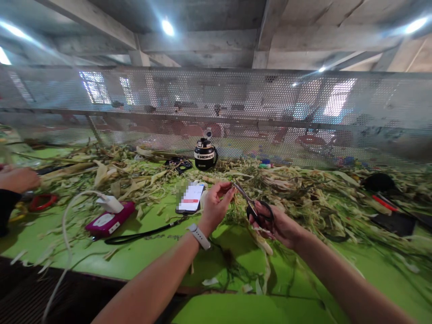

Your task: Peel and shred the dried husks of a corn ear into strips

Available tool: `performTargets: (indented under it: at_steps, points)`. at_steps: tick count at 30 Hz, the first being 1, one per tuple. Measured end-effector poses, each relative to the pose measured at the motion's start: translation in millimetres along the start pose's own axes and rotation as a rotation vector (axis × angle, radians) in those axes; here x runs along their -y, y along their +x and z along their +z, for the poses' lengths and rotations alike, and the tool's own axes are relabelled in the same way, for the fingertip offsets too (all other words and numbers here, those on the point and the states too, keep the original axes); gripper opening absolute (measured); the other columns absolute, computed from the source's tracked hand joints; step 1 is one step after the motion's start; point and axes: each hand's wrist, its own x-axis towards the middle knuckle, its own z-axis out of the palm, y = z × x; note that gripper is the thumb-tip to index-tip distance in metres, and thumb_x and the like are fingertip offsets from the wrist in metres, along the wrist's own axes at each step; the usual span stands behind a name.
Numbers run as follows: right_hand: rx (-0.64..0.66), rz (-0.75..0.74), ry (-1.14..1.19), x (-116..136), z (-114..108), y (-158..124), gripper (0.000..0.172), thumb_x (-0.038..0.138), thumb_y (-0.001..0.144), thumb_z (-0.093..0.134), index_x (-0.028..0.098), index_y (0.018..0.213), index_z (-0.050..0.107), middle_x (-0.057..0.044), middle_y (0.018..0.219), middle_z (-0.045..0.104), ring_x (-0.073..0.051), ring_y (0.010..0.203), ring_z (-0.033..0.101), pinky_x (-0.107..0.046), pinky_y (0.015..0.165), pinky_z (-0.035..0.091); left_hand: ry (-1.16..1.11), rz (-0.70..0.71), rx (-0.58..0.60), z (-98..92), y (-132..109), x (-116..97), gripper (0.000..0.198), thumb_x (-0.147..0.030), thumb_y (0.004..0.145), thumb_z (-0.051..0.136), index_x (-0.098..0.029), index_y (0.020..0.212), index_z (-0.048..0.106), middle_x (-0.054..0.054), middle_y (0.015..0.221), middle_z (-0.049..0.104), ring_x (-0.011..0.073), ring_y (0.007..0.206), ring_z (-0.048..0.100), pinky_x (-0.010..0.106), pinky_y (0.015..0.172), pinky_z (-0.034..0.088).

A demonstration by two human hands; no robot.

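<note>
My right hand (281,225) grips a pair of scissors (250,200) by its black handles, blades pointing up and left. The tips meet the fingertips of my left hand (216,204), which is closed in a pinch; whatever it holds there is too small to make out. A pale strip of corn husk (266,245) hangs below my right hand, and I cannot tell whether those fingers hold it. Just left of my left hand lies a lit phone (191,199), with a black strap (145,235) trailing from it.
Dry husks (313,207) litter the green table (148,256). A black bottle (204,155) with its lid up stands before a perforated metal screen (236,103). At left are a purple power strip (110,219) with a white cable, red-handled scissors (43,202) and another person's hand (18,179).
</note>
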Motion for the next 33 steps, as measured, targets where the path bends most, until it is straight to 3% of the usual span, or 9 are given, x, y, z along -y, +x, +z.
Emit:
performTargets:
  at_steps: [12, 16, 19, 22, 25, 27, 29, 33]
  points:
    - [-0.087, 0.018, 0.025, 5.0, 1.9, -2.3, 0.048, 0.060, 0.064, 0.067, 0.012, 0.068, 0.062, 0.001, 0.056, 0.055, -0.004, 0.044, 0.042, -0.015, 0.039, 0.031, 0.056, 0.061, 0.066, 3.8, -6.7, -3.9, 0.026, -0.031, 0.074, 0.065, -0.015, 0.094, 0.062, 0.007, 0.089, 0.066, 0.0160, 0.079, 0.061, 0.026, 0.066, 0.052]
    - [-0.081, 0.000, -0.036, 6.9, 2.4, -1.7, 0.048, 0.059, 0.064, 0.068, 0.013, 0.065, 0.060, 0.003, 0.050, 0.050, -0.002, 0.040, 0.034, -0.016, 0.037, 0.022, 0.016, 0.004, 0.036, 5.6, -7.6, -7.4, 0.023, -0.030, 0.072, 0.067, -0.015, 0.091, 0.064, 0.006, 0.086, 0.066, 0.0147, 0.077, 0.061, 0.023, 0.065, 0.050]
    - [-0.071, -0.062, -0.123, 10.5, -0.3, -0.9, 0.047, 0.060, 0.064, 0.066, 0.014, 0.065, 0.058, 0.004, 0.050, 0.049, -0.003, 0.039, 0.031, -0.018, 0.036, 0.019, -0.086, -0.116, -0.019, 5.6, -7.0, -11.1, 0.027, -0.030, 0.068, 0.070, -0.017, 0.090, 0.064, 0.004, 0.082, 0.064, 0.0136, 0.073, 0.060, 0.023, 0.061, 0.050]
    - [-0.147, -0.231, -0.426, 12.2, -9.7, 2.0, 0.042, 0.057, 0.070, 0.061, 0.016, 0.066, 0.054, 0.003, 0.053, 0.051, -0.005, 0.039, 0.032, -0.020, 0.038, 0.021, -0.231, -0.256, -0.046, 2.8, -4.5, -13.5, 0.032, -0.030, 0.065, 0.072, -0.019, 0.094, 0.062, 0.001, 0.085, 0.064, 0.0130, 0.075, 0.060, 0.021, 0.057, 0.049]
    - [-0.413, -0.507, -0.942, 9.3, -23.3, 6.4, 0.029, 0.044, 0.073, 0.061, 0.019, 0.063, 0.051, 0.001, 0.057, 0.052, -0.010, 0.049, 0.042, -0.022, 0.047, 0.029, -0.381, -0.362, -0.051, -0.8, -0.6, -13.1, 0.030, -0.027, 0.064, 0.072, -0.019, 0.092, 0.064, -0.001, 0.083, 0.064, 0.0113, 0.071, 0.061, 0.018, 0.052, 0.046]
    - [-0.531, -0.601, -1.224, 6.0, -31.0, 8.8, 0.021, 0.038, 0.074, 0.058, 0.019, 0.067, 0.053, 0.000, 0.061, 0.055, -0.012, 0.055, 0.048, -0.023, 0.052, 0.030, -0.445, -0.405, -0.075, -2.2, 1.7, -11.8, 0.027, -0.025, 0.062, 0.071, -0.019, 0.087, 0.065, -0.002, 0.078, 0.065, 0.0097, 0.066, 0.060, 0.017, 0.048, 0.043]
    - [-0.549, -0.618, -1.377, 2.9, -35.7, 10.2, 0.016, 0.035, 0.076, 0.055, 0.020, 0.074, 0.055, -0.001, 0.067, 0.060, -0.014, 0.057, 0.052, -0.023, 0.053, 0.032, -0.476, -0.430, -0.106, -2.4, 3.5, -10.8, 0.024, -0.023, 0.061, 0.070, -0.018, 0.084, 0.066, -0.003, 0.074, 0.065, 0.0086, 0.061, 0.058, 0.016, 0.045, 0.039]
    - [-0.511, -0.635, -1.464, -0.5, -37.8, 11.3, 0.014, 0.034, 0.078, 0.052, 0.020, 0.076, 0.055, -0.003, 0.070, 0.063, -0.015, 0.060, 0.056, -0.023, 0.055, 0.033, -0.528, -0.464, -0.156, -1.0, 5.0, -12.5, 0.018, -0.019, 0.062, 0.067, -0.015, 0.080, 0.068, -0.001, 0.072, 0.067, 0.0081, 0.059, 0.058, 0.016, 0.046, 0.040]
